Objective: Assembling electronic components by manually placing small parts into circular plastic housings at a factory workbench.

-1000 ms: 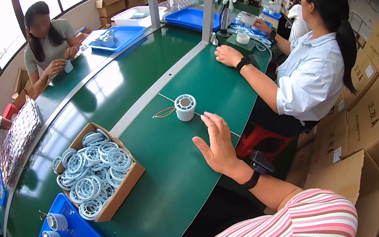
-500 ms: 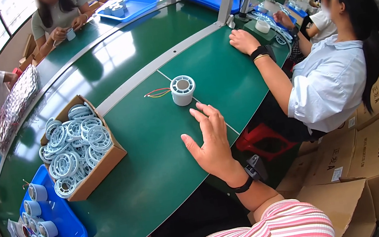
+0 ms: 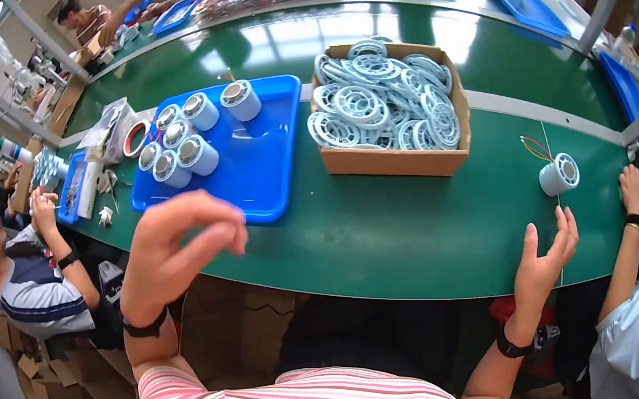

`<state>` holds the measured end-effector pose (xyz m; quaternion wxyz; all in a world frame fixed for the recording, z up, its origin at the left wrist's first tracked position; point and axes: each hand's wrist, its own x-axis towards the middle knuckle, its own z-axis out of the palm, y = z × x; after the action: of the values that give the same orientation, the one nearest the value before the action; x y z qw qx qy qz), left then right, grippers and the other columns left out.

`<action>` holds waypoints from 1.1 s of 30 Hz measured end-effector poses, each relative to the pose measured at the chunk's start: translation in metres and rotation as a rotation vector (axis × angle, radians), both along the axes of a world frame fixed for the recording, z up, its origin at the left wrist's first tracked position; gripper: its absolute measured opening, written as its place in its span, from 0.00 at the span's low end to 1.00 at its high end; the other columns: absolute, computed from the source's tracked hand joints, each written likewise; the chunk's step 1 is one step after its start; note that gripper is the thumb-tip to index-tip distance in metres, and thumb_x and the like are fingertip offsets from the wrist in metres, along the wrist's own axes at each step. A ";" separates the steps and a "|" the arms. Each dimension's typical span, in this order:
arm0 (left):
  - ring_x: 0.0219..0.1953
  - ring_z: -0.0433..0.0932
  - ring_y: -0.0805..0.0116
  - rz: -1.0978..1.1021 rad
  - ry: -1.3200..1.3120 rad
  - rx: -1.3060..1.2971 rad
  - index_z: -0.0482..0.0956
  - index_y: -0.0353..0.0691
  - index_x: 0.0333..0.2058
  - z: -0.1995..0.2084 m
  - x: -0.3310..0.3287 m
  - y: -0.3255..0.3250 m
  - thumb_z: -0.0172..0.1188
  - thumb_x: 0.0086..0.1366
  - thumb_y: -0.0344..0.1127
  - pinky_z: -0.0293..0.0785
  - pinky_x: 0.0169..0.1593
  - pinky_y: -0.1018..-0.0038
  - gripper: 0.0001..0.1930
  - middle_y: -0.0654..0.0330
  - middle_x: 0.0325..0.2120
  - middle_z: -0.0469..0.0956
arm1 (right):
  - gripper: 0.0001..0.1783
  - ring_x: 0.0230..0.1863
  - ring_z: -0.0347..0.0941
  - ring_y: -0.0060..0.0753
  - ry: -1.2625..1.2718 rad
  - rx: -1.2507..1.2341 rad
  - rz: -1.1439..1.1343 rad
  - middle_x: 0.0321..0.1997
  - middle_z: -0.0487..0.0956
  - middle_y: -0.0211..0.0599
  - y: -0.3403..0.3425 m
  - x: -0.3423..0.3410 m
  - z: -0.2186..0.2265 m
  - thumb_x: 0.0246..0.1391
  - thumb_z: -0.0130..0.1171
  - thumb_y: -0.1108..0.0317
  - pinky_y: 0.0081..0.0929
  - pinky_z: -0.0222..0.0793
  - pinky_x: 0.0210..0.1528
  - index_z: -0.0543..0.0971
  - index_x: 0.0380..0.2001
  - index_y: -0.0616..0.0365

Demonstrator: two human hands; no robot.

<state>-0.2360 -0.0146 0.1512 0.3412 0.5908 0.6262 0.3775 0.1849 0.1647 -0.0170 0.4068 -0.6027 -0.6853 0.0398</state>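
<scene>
L hand [image 3: 167, 255] in front of near edge of blue rectangular plastic tray [image 3: 256, 188], palm down-ish, fingers bent, thumb below w/ rounded gap btwn; nothing seen in it. Contact w/ tray: can't tell. R hand [image 3: 544, 255] nr R end of green glossy worktop [image 3: 326, 244], fingers extended, thumb spread wide, holds nothing; fingertips just short of single white cyl. part w/ slotted round end [image 3: 556, 176]. That part sits alone on worktop, R of box, slotted end tipped toward R in view, thin red/yellow wires [image 3: 535, 149] trailing off far side.

Tray has 7 white cyl. parts w/ metal-centred tops [image 3: 197, 155], mostly bunched at L side, one a bit apart nr far edge. Open brown cardboard box [image 3: 396, 161] stands btwn tray & single part, heaped full w/ pale blue plastic spoked rings [image 3: 359, 103]. L of tray: tape roll w/ red inner ring [image 3: 135, 139], next to crumpled clear plastic bag [image 3: 112, 119].

Co-worker's hand [image 3: 632, 190] rests on worktop at far R, nr single part, apart from R hand. Another co-worker [image 3: 33, 275] sits at L, both hands raised.
</scene>
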 end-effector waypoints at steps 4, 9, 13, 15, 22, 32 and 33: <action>0.55 0.78 0.53 0.253 0.977 0.314 0.82 0.41 0.51 -0.048 -0.053 0.071 0.64 0.64 0.27 0.74 0.58 0.58 0.16 0.56 0.54 0.80 | 0.27 0.73 0.58 0.49 -0.028 0.020 -0.008 0.73 0.64 0.44 -0.003 -0.007 0.002 0.66 0.59 0.66 0.46 0.52 0.74 0.70 0.65 0.59; 0.62 0.72 0.48 0.218 1.412 0.486 0.79 0.43 0.55 -0.098 -0.102 0.145 0.62 0.61 0.24 0.71 0.63 0.55 0.22 0.54 0.60 0.74 | 0.23 0.71 0.63 0.48 0.147 0.015 0.154 0.68 0.70 0.44 -0.014 -0.026 0.027 0.66 0.58 0.69 0.44 0.54 0.74 0.73 0.63 0.60; 0.61 0.71 0.48 0.164 1.304 0.196 0.76 0.44 0.59 -0.121 -0.125 0.167 0.68 0.56 0.24 0.72 0.63 0.59 0.30 0.53 0.59 0.73 | 0.18 0.67 0.69 0.47 0.036 0.054 0.382 0.60 0.78 0.42 -0.014 -0.056 0.074 0.63 0.58 0.75 0.41 0.60 0.71 0.78 0.56 0.61; 0.58 0.73 0.48 0.135 1.215 0.082 0.76 0.44 0.58 -0.101 -0.118 0.163 0.67 0.57 0.25 0.74 0.60 0.58 0.28 0.53 0.54 0.75 | 0.14 0.59 0.76 0.48 0.001 0.065 0.702 0.49 0.82 0.42 0.001 -0.075 0.094 0.59 0.61 0.78 0.39 0.67 0.65 0.82 0.49 0.62; 0.44 0.78 0.51 0.207 1.069 0.200 0.73 0.37 0.51 -0.036 -0.020 0.117 0.77 0.50 0.38 0.75 0.46 0.57 0.31 0.52 0.42 0.76 | 0.15 0.45 0.80 0.48 -0.224 0.142 0.704 0.36 0.84 0.42 0.095 -0.147 0.090 0.54 0.69 0.71 0.39 0.74 0.50 0.81 0.45 0.60; 0.39 0.77 0.58 -0.386 0.783 0.535 0.74 0.34 0.51 -0.089 0.059 0.108 0.77 0.50 0.49 0.72 0.42 0.66 0.35 0.55 0.39 0.76 | 0.14 0.36 0.80 0.46 -0.259 0.085 0.559 0.34 0.83 0.39 0.099 -0.161 0.090 0.54 0.70 0.68 0.39 0.75 0.43 0.81 0.43 0.58; 0.39 0.77 0.58 -0.391 0.774 0.533 0.74 0.34 0.51 -0.094 0.059 0.109 0.77 0.50 0.49 0.72 0.42 0.66 0.35 0.55 0.39 0.76 | 0.13 0.36 0.80 0.46 -0.211 0.174 0.557 0.35 0.83 0.40 0.093 -0.155 0.096 0.55 0.69 0.71 0.39 0.75 0.43 0.81 0.44 0.59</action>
<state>-0.1773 0.0945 0.0572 -0.0142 0.8600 0.4664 0.2064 0.0296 0.2578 0.0794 0.3568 -0.3556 -0.8634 0.0279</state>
